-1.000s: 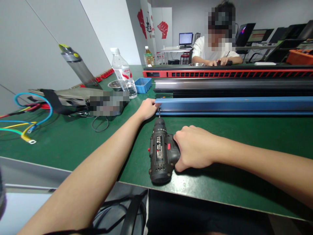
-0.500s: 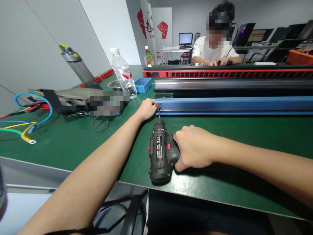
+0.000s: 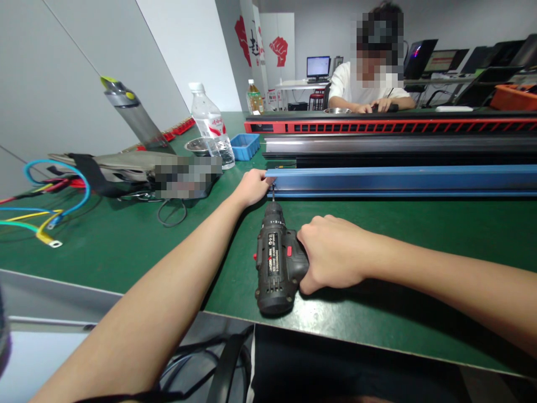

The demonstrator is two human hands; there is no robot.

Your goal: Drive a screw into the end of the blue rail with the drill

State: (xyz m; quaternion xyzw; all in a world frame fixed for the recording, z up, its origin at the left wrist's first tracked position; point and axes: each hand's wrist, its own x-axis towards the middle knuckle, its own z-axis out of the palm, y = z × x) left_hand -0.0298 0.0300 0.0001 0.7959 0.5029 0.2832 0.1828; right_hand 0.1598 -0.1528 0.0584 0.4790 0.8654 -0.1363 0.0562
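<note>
One cordless drill [image 3: 274,263], gripped by the right hand [image 3: 335,254], points its bit [image 3: 273,194] at the left end of the blue rail [image 3: 377,180], where the left hand [image 3: 251,187] rests, its exact hold hidden. Screw-driving seems in hand, calling next for straight, steady pressure.

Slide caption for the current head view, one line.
Right hand steadies a black drill, its bit at the blue rail's end; left hand at that end.
</note>
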